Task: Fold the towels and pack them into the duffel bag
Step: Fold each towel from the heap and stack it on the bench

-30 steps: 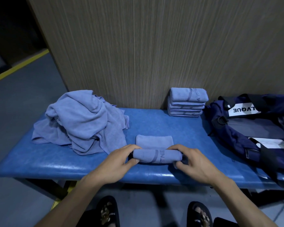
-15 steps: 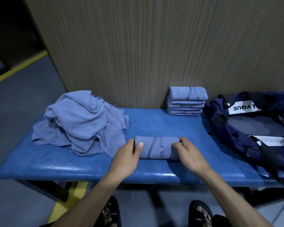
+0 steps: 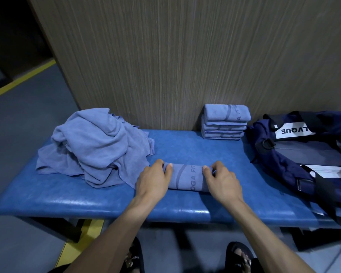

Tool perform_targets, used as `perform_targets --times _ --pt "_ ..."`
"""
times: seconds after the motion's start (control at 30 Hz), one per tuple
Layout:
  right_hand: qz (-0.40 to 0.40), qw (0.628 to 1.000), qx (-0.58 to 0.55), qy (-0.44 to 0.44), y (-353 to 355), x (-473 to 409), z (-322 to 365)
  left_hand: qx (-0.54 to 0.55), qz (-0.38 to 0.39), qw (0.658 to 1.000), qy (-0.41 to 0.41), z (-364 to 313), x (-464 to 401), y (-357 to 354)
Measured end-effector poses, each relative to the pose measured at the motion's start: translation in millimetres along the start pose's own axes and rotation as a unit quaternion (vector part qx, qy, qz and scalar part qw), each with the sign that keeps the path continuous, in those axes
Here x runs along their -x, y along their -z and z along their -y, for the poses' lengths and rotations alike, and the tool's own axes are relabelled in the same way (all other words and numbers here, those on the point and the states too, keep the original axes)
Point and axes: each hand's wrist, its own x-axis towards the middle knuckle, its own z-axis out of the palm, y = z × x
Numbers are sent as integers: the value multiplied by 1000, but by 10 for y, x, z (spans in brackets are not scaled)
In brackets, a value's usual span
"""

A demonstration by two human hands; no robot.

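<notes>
A folded blue towel with dark lettering lies on the blue padded bench in front of me. My left hand grips its left end, thumb on top. My right hand grips its right end, thumb on top and fingers curled round the edge. A heap of unfolded blue towels lies at the bench's left. A stack of folded towels stands at the back against the wall. The navy duffel bag sits open at the right.
A wood-grain wall panel rises directly behind the bench. The grey floor at left carries a yellow line. My feet in dark sandals stand below the bench's front edge.
The last fold of the towel was turned away from me and now lies flat. Both hands moved forward with it and now hold its two ends.
</notes>
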Motion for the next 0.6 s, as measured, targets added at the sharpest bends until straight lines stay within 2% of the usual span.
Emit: perform_targets --times 0.17,0.33,0.47,0.6 --pt "-9 999 45 15 7 1 40 -82 18 996 -17 -85 -58 50" --pt "-1 997 75 23 13 -18 62 -116 92 987 -65 -103 -116 112" --pt "13 995 94 35 24 -39 56 -122 137 982 -52 -130 -163 161" --pt "33 994 97 34 28 -73 57 -124 152 980 -39 -170 -177 174"
